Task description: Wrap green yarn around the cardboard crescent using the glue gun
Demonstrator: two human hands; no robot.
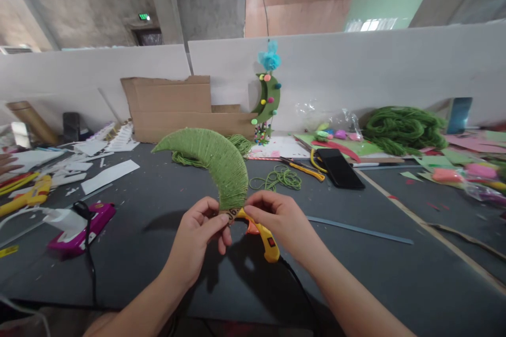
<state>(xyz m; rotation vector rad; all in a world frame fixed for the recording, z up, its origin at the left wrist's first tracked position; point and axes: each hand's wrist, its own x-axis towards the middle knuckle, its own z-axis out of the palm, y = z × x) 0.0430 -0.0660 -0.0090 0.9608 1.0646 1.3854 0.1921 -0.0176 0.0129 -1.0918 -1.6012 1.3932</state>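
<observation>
A crescent wrapped in green yarn (211, 155) is held up above the table, its pointed tip to the left. My left hand (201, 231) grips the lower end, where bare brown cardboard with dark printing shows. At the lower right edge of the crescent, thumb and fingers of my right hand (279, 216) are pinched together; whatever lies between them is too small to make out. Behind and below the hands is a yellow hot glue gun (271, 245) with a black cord, partly covered by them. Loose green yarn (279, 178) lies just beyond.
A decorated green crescent (272, 97) stands at the back beside cardboard (169, 110). Scissors (306, 169), a black phone (340, 168) and a thin strip (359, 229) lie to the right. A green yarn heap (403, 129) sits farther back. At left are a purple power strip (85, 229) and another glue gun (31, 195).
</observation>
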